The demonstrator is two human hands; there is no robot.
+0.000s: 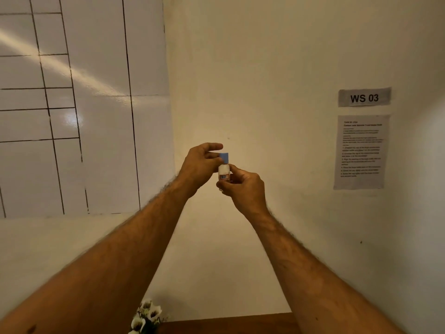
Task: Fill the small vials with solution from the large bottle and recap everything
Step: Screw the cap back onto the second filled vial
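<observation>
Here, both hands raised: left hand (201, 165) pinching the blue cap (224, 157), right hand (243, 186) gripping the small vial (224, 172).

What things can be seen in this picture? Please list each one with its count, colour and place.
small vial: one, white with a red label, held up in front of the wall, between both hands
cap: one, blue, on top of the vial
WS 03 sign: one, grey, on the wall at right
instruction sheet: one, grey-white, below the sign
whiteboard: one, white with black lines, on the left wall
flowers: one bunch, white, bottom edge
table: one, brown, bottom edge
left hand: fingers pinch the cap
right hand: fingers hold the vial
</observation>
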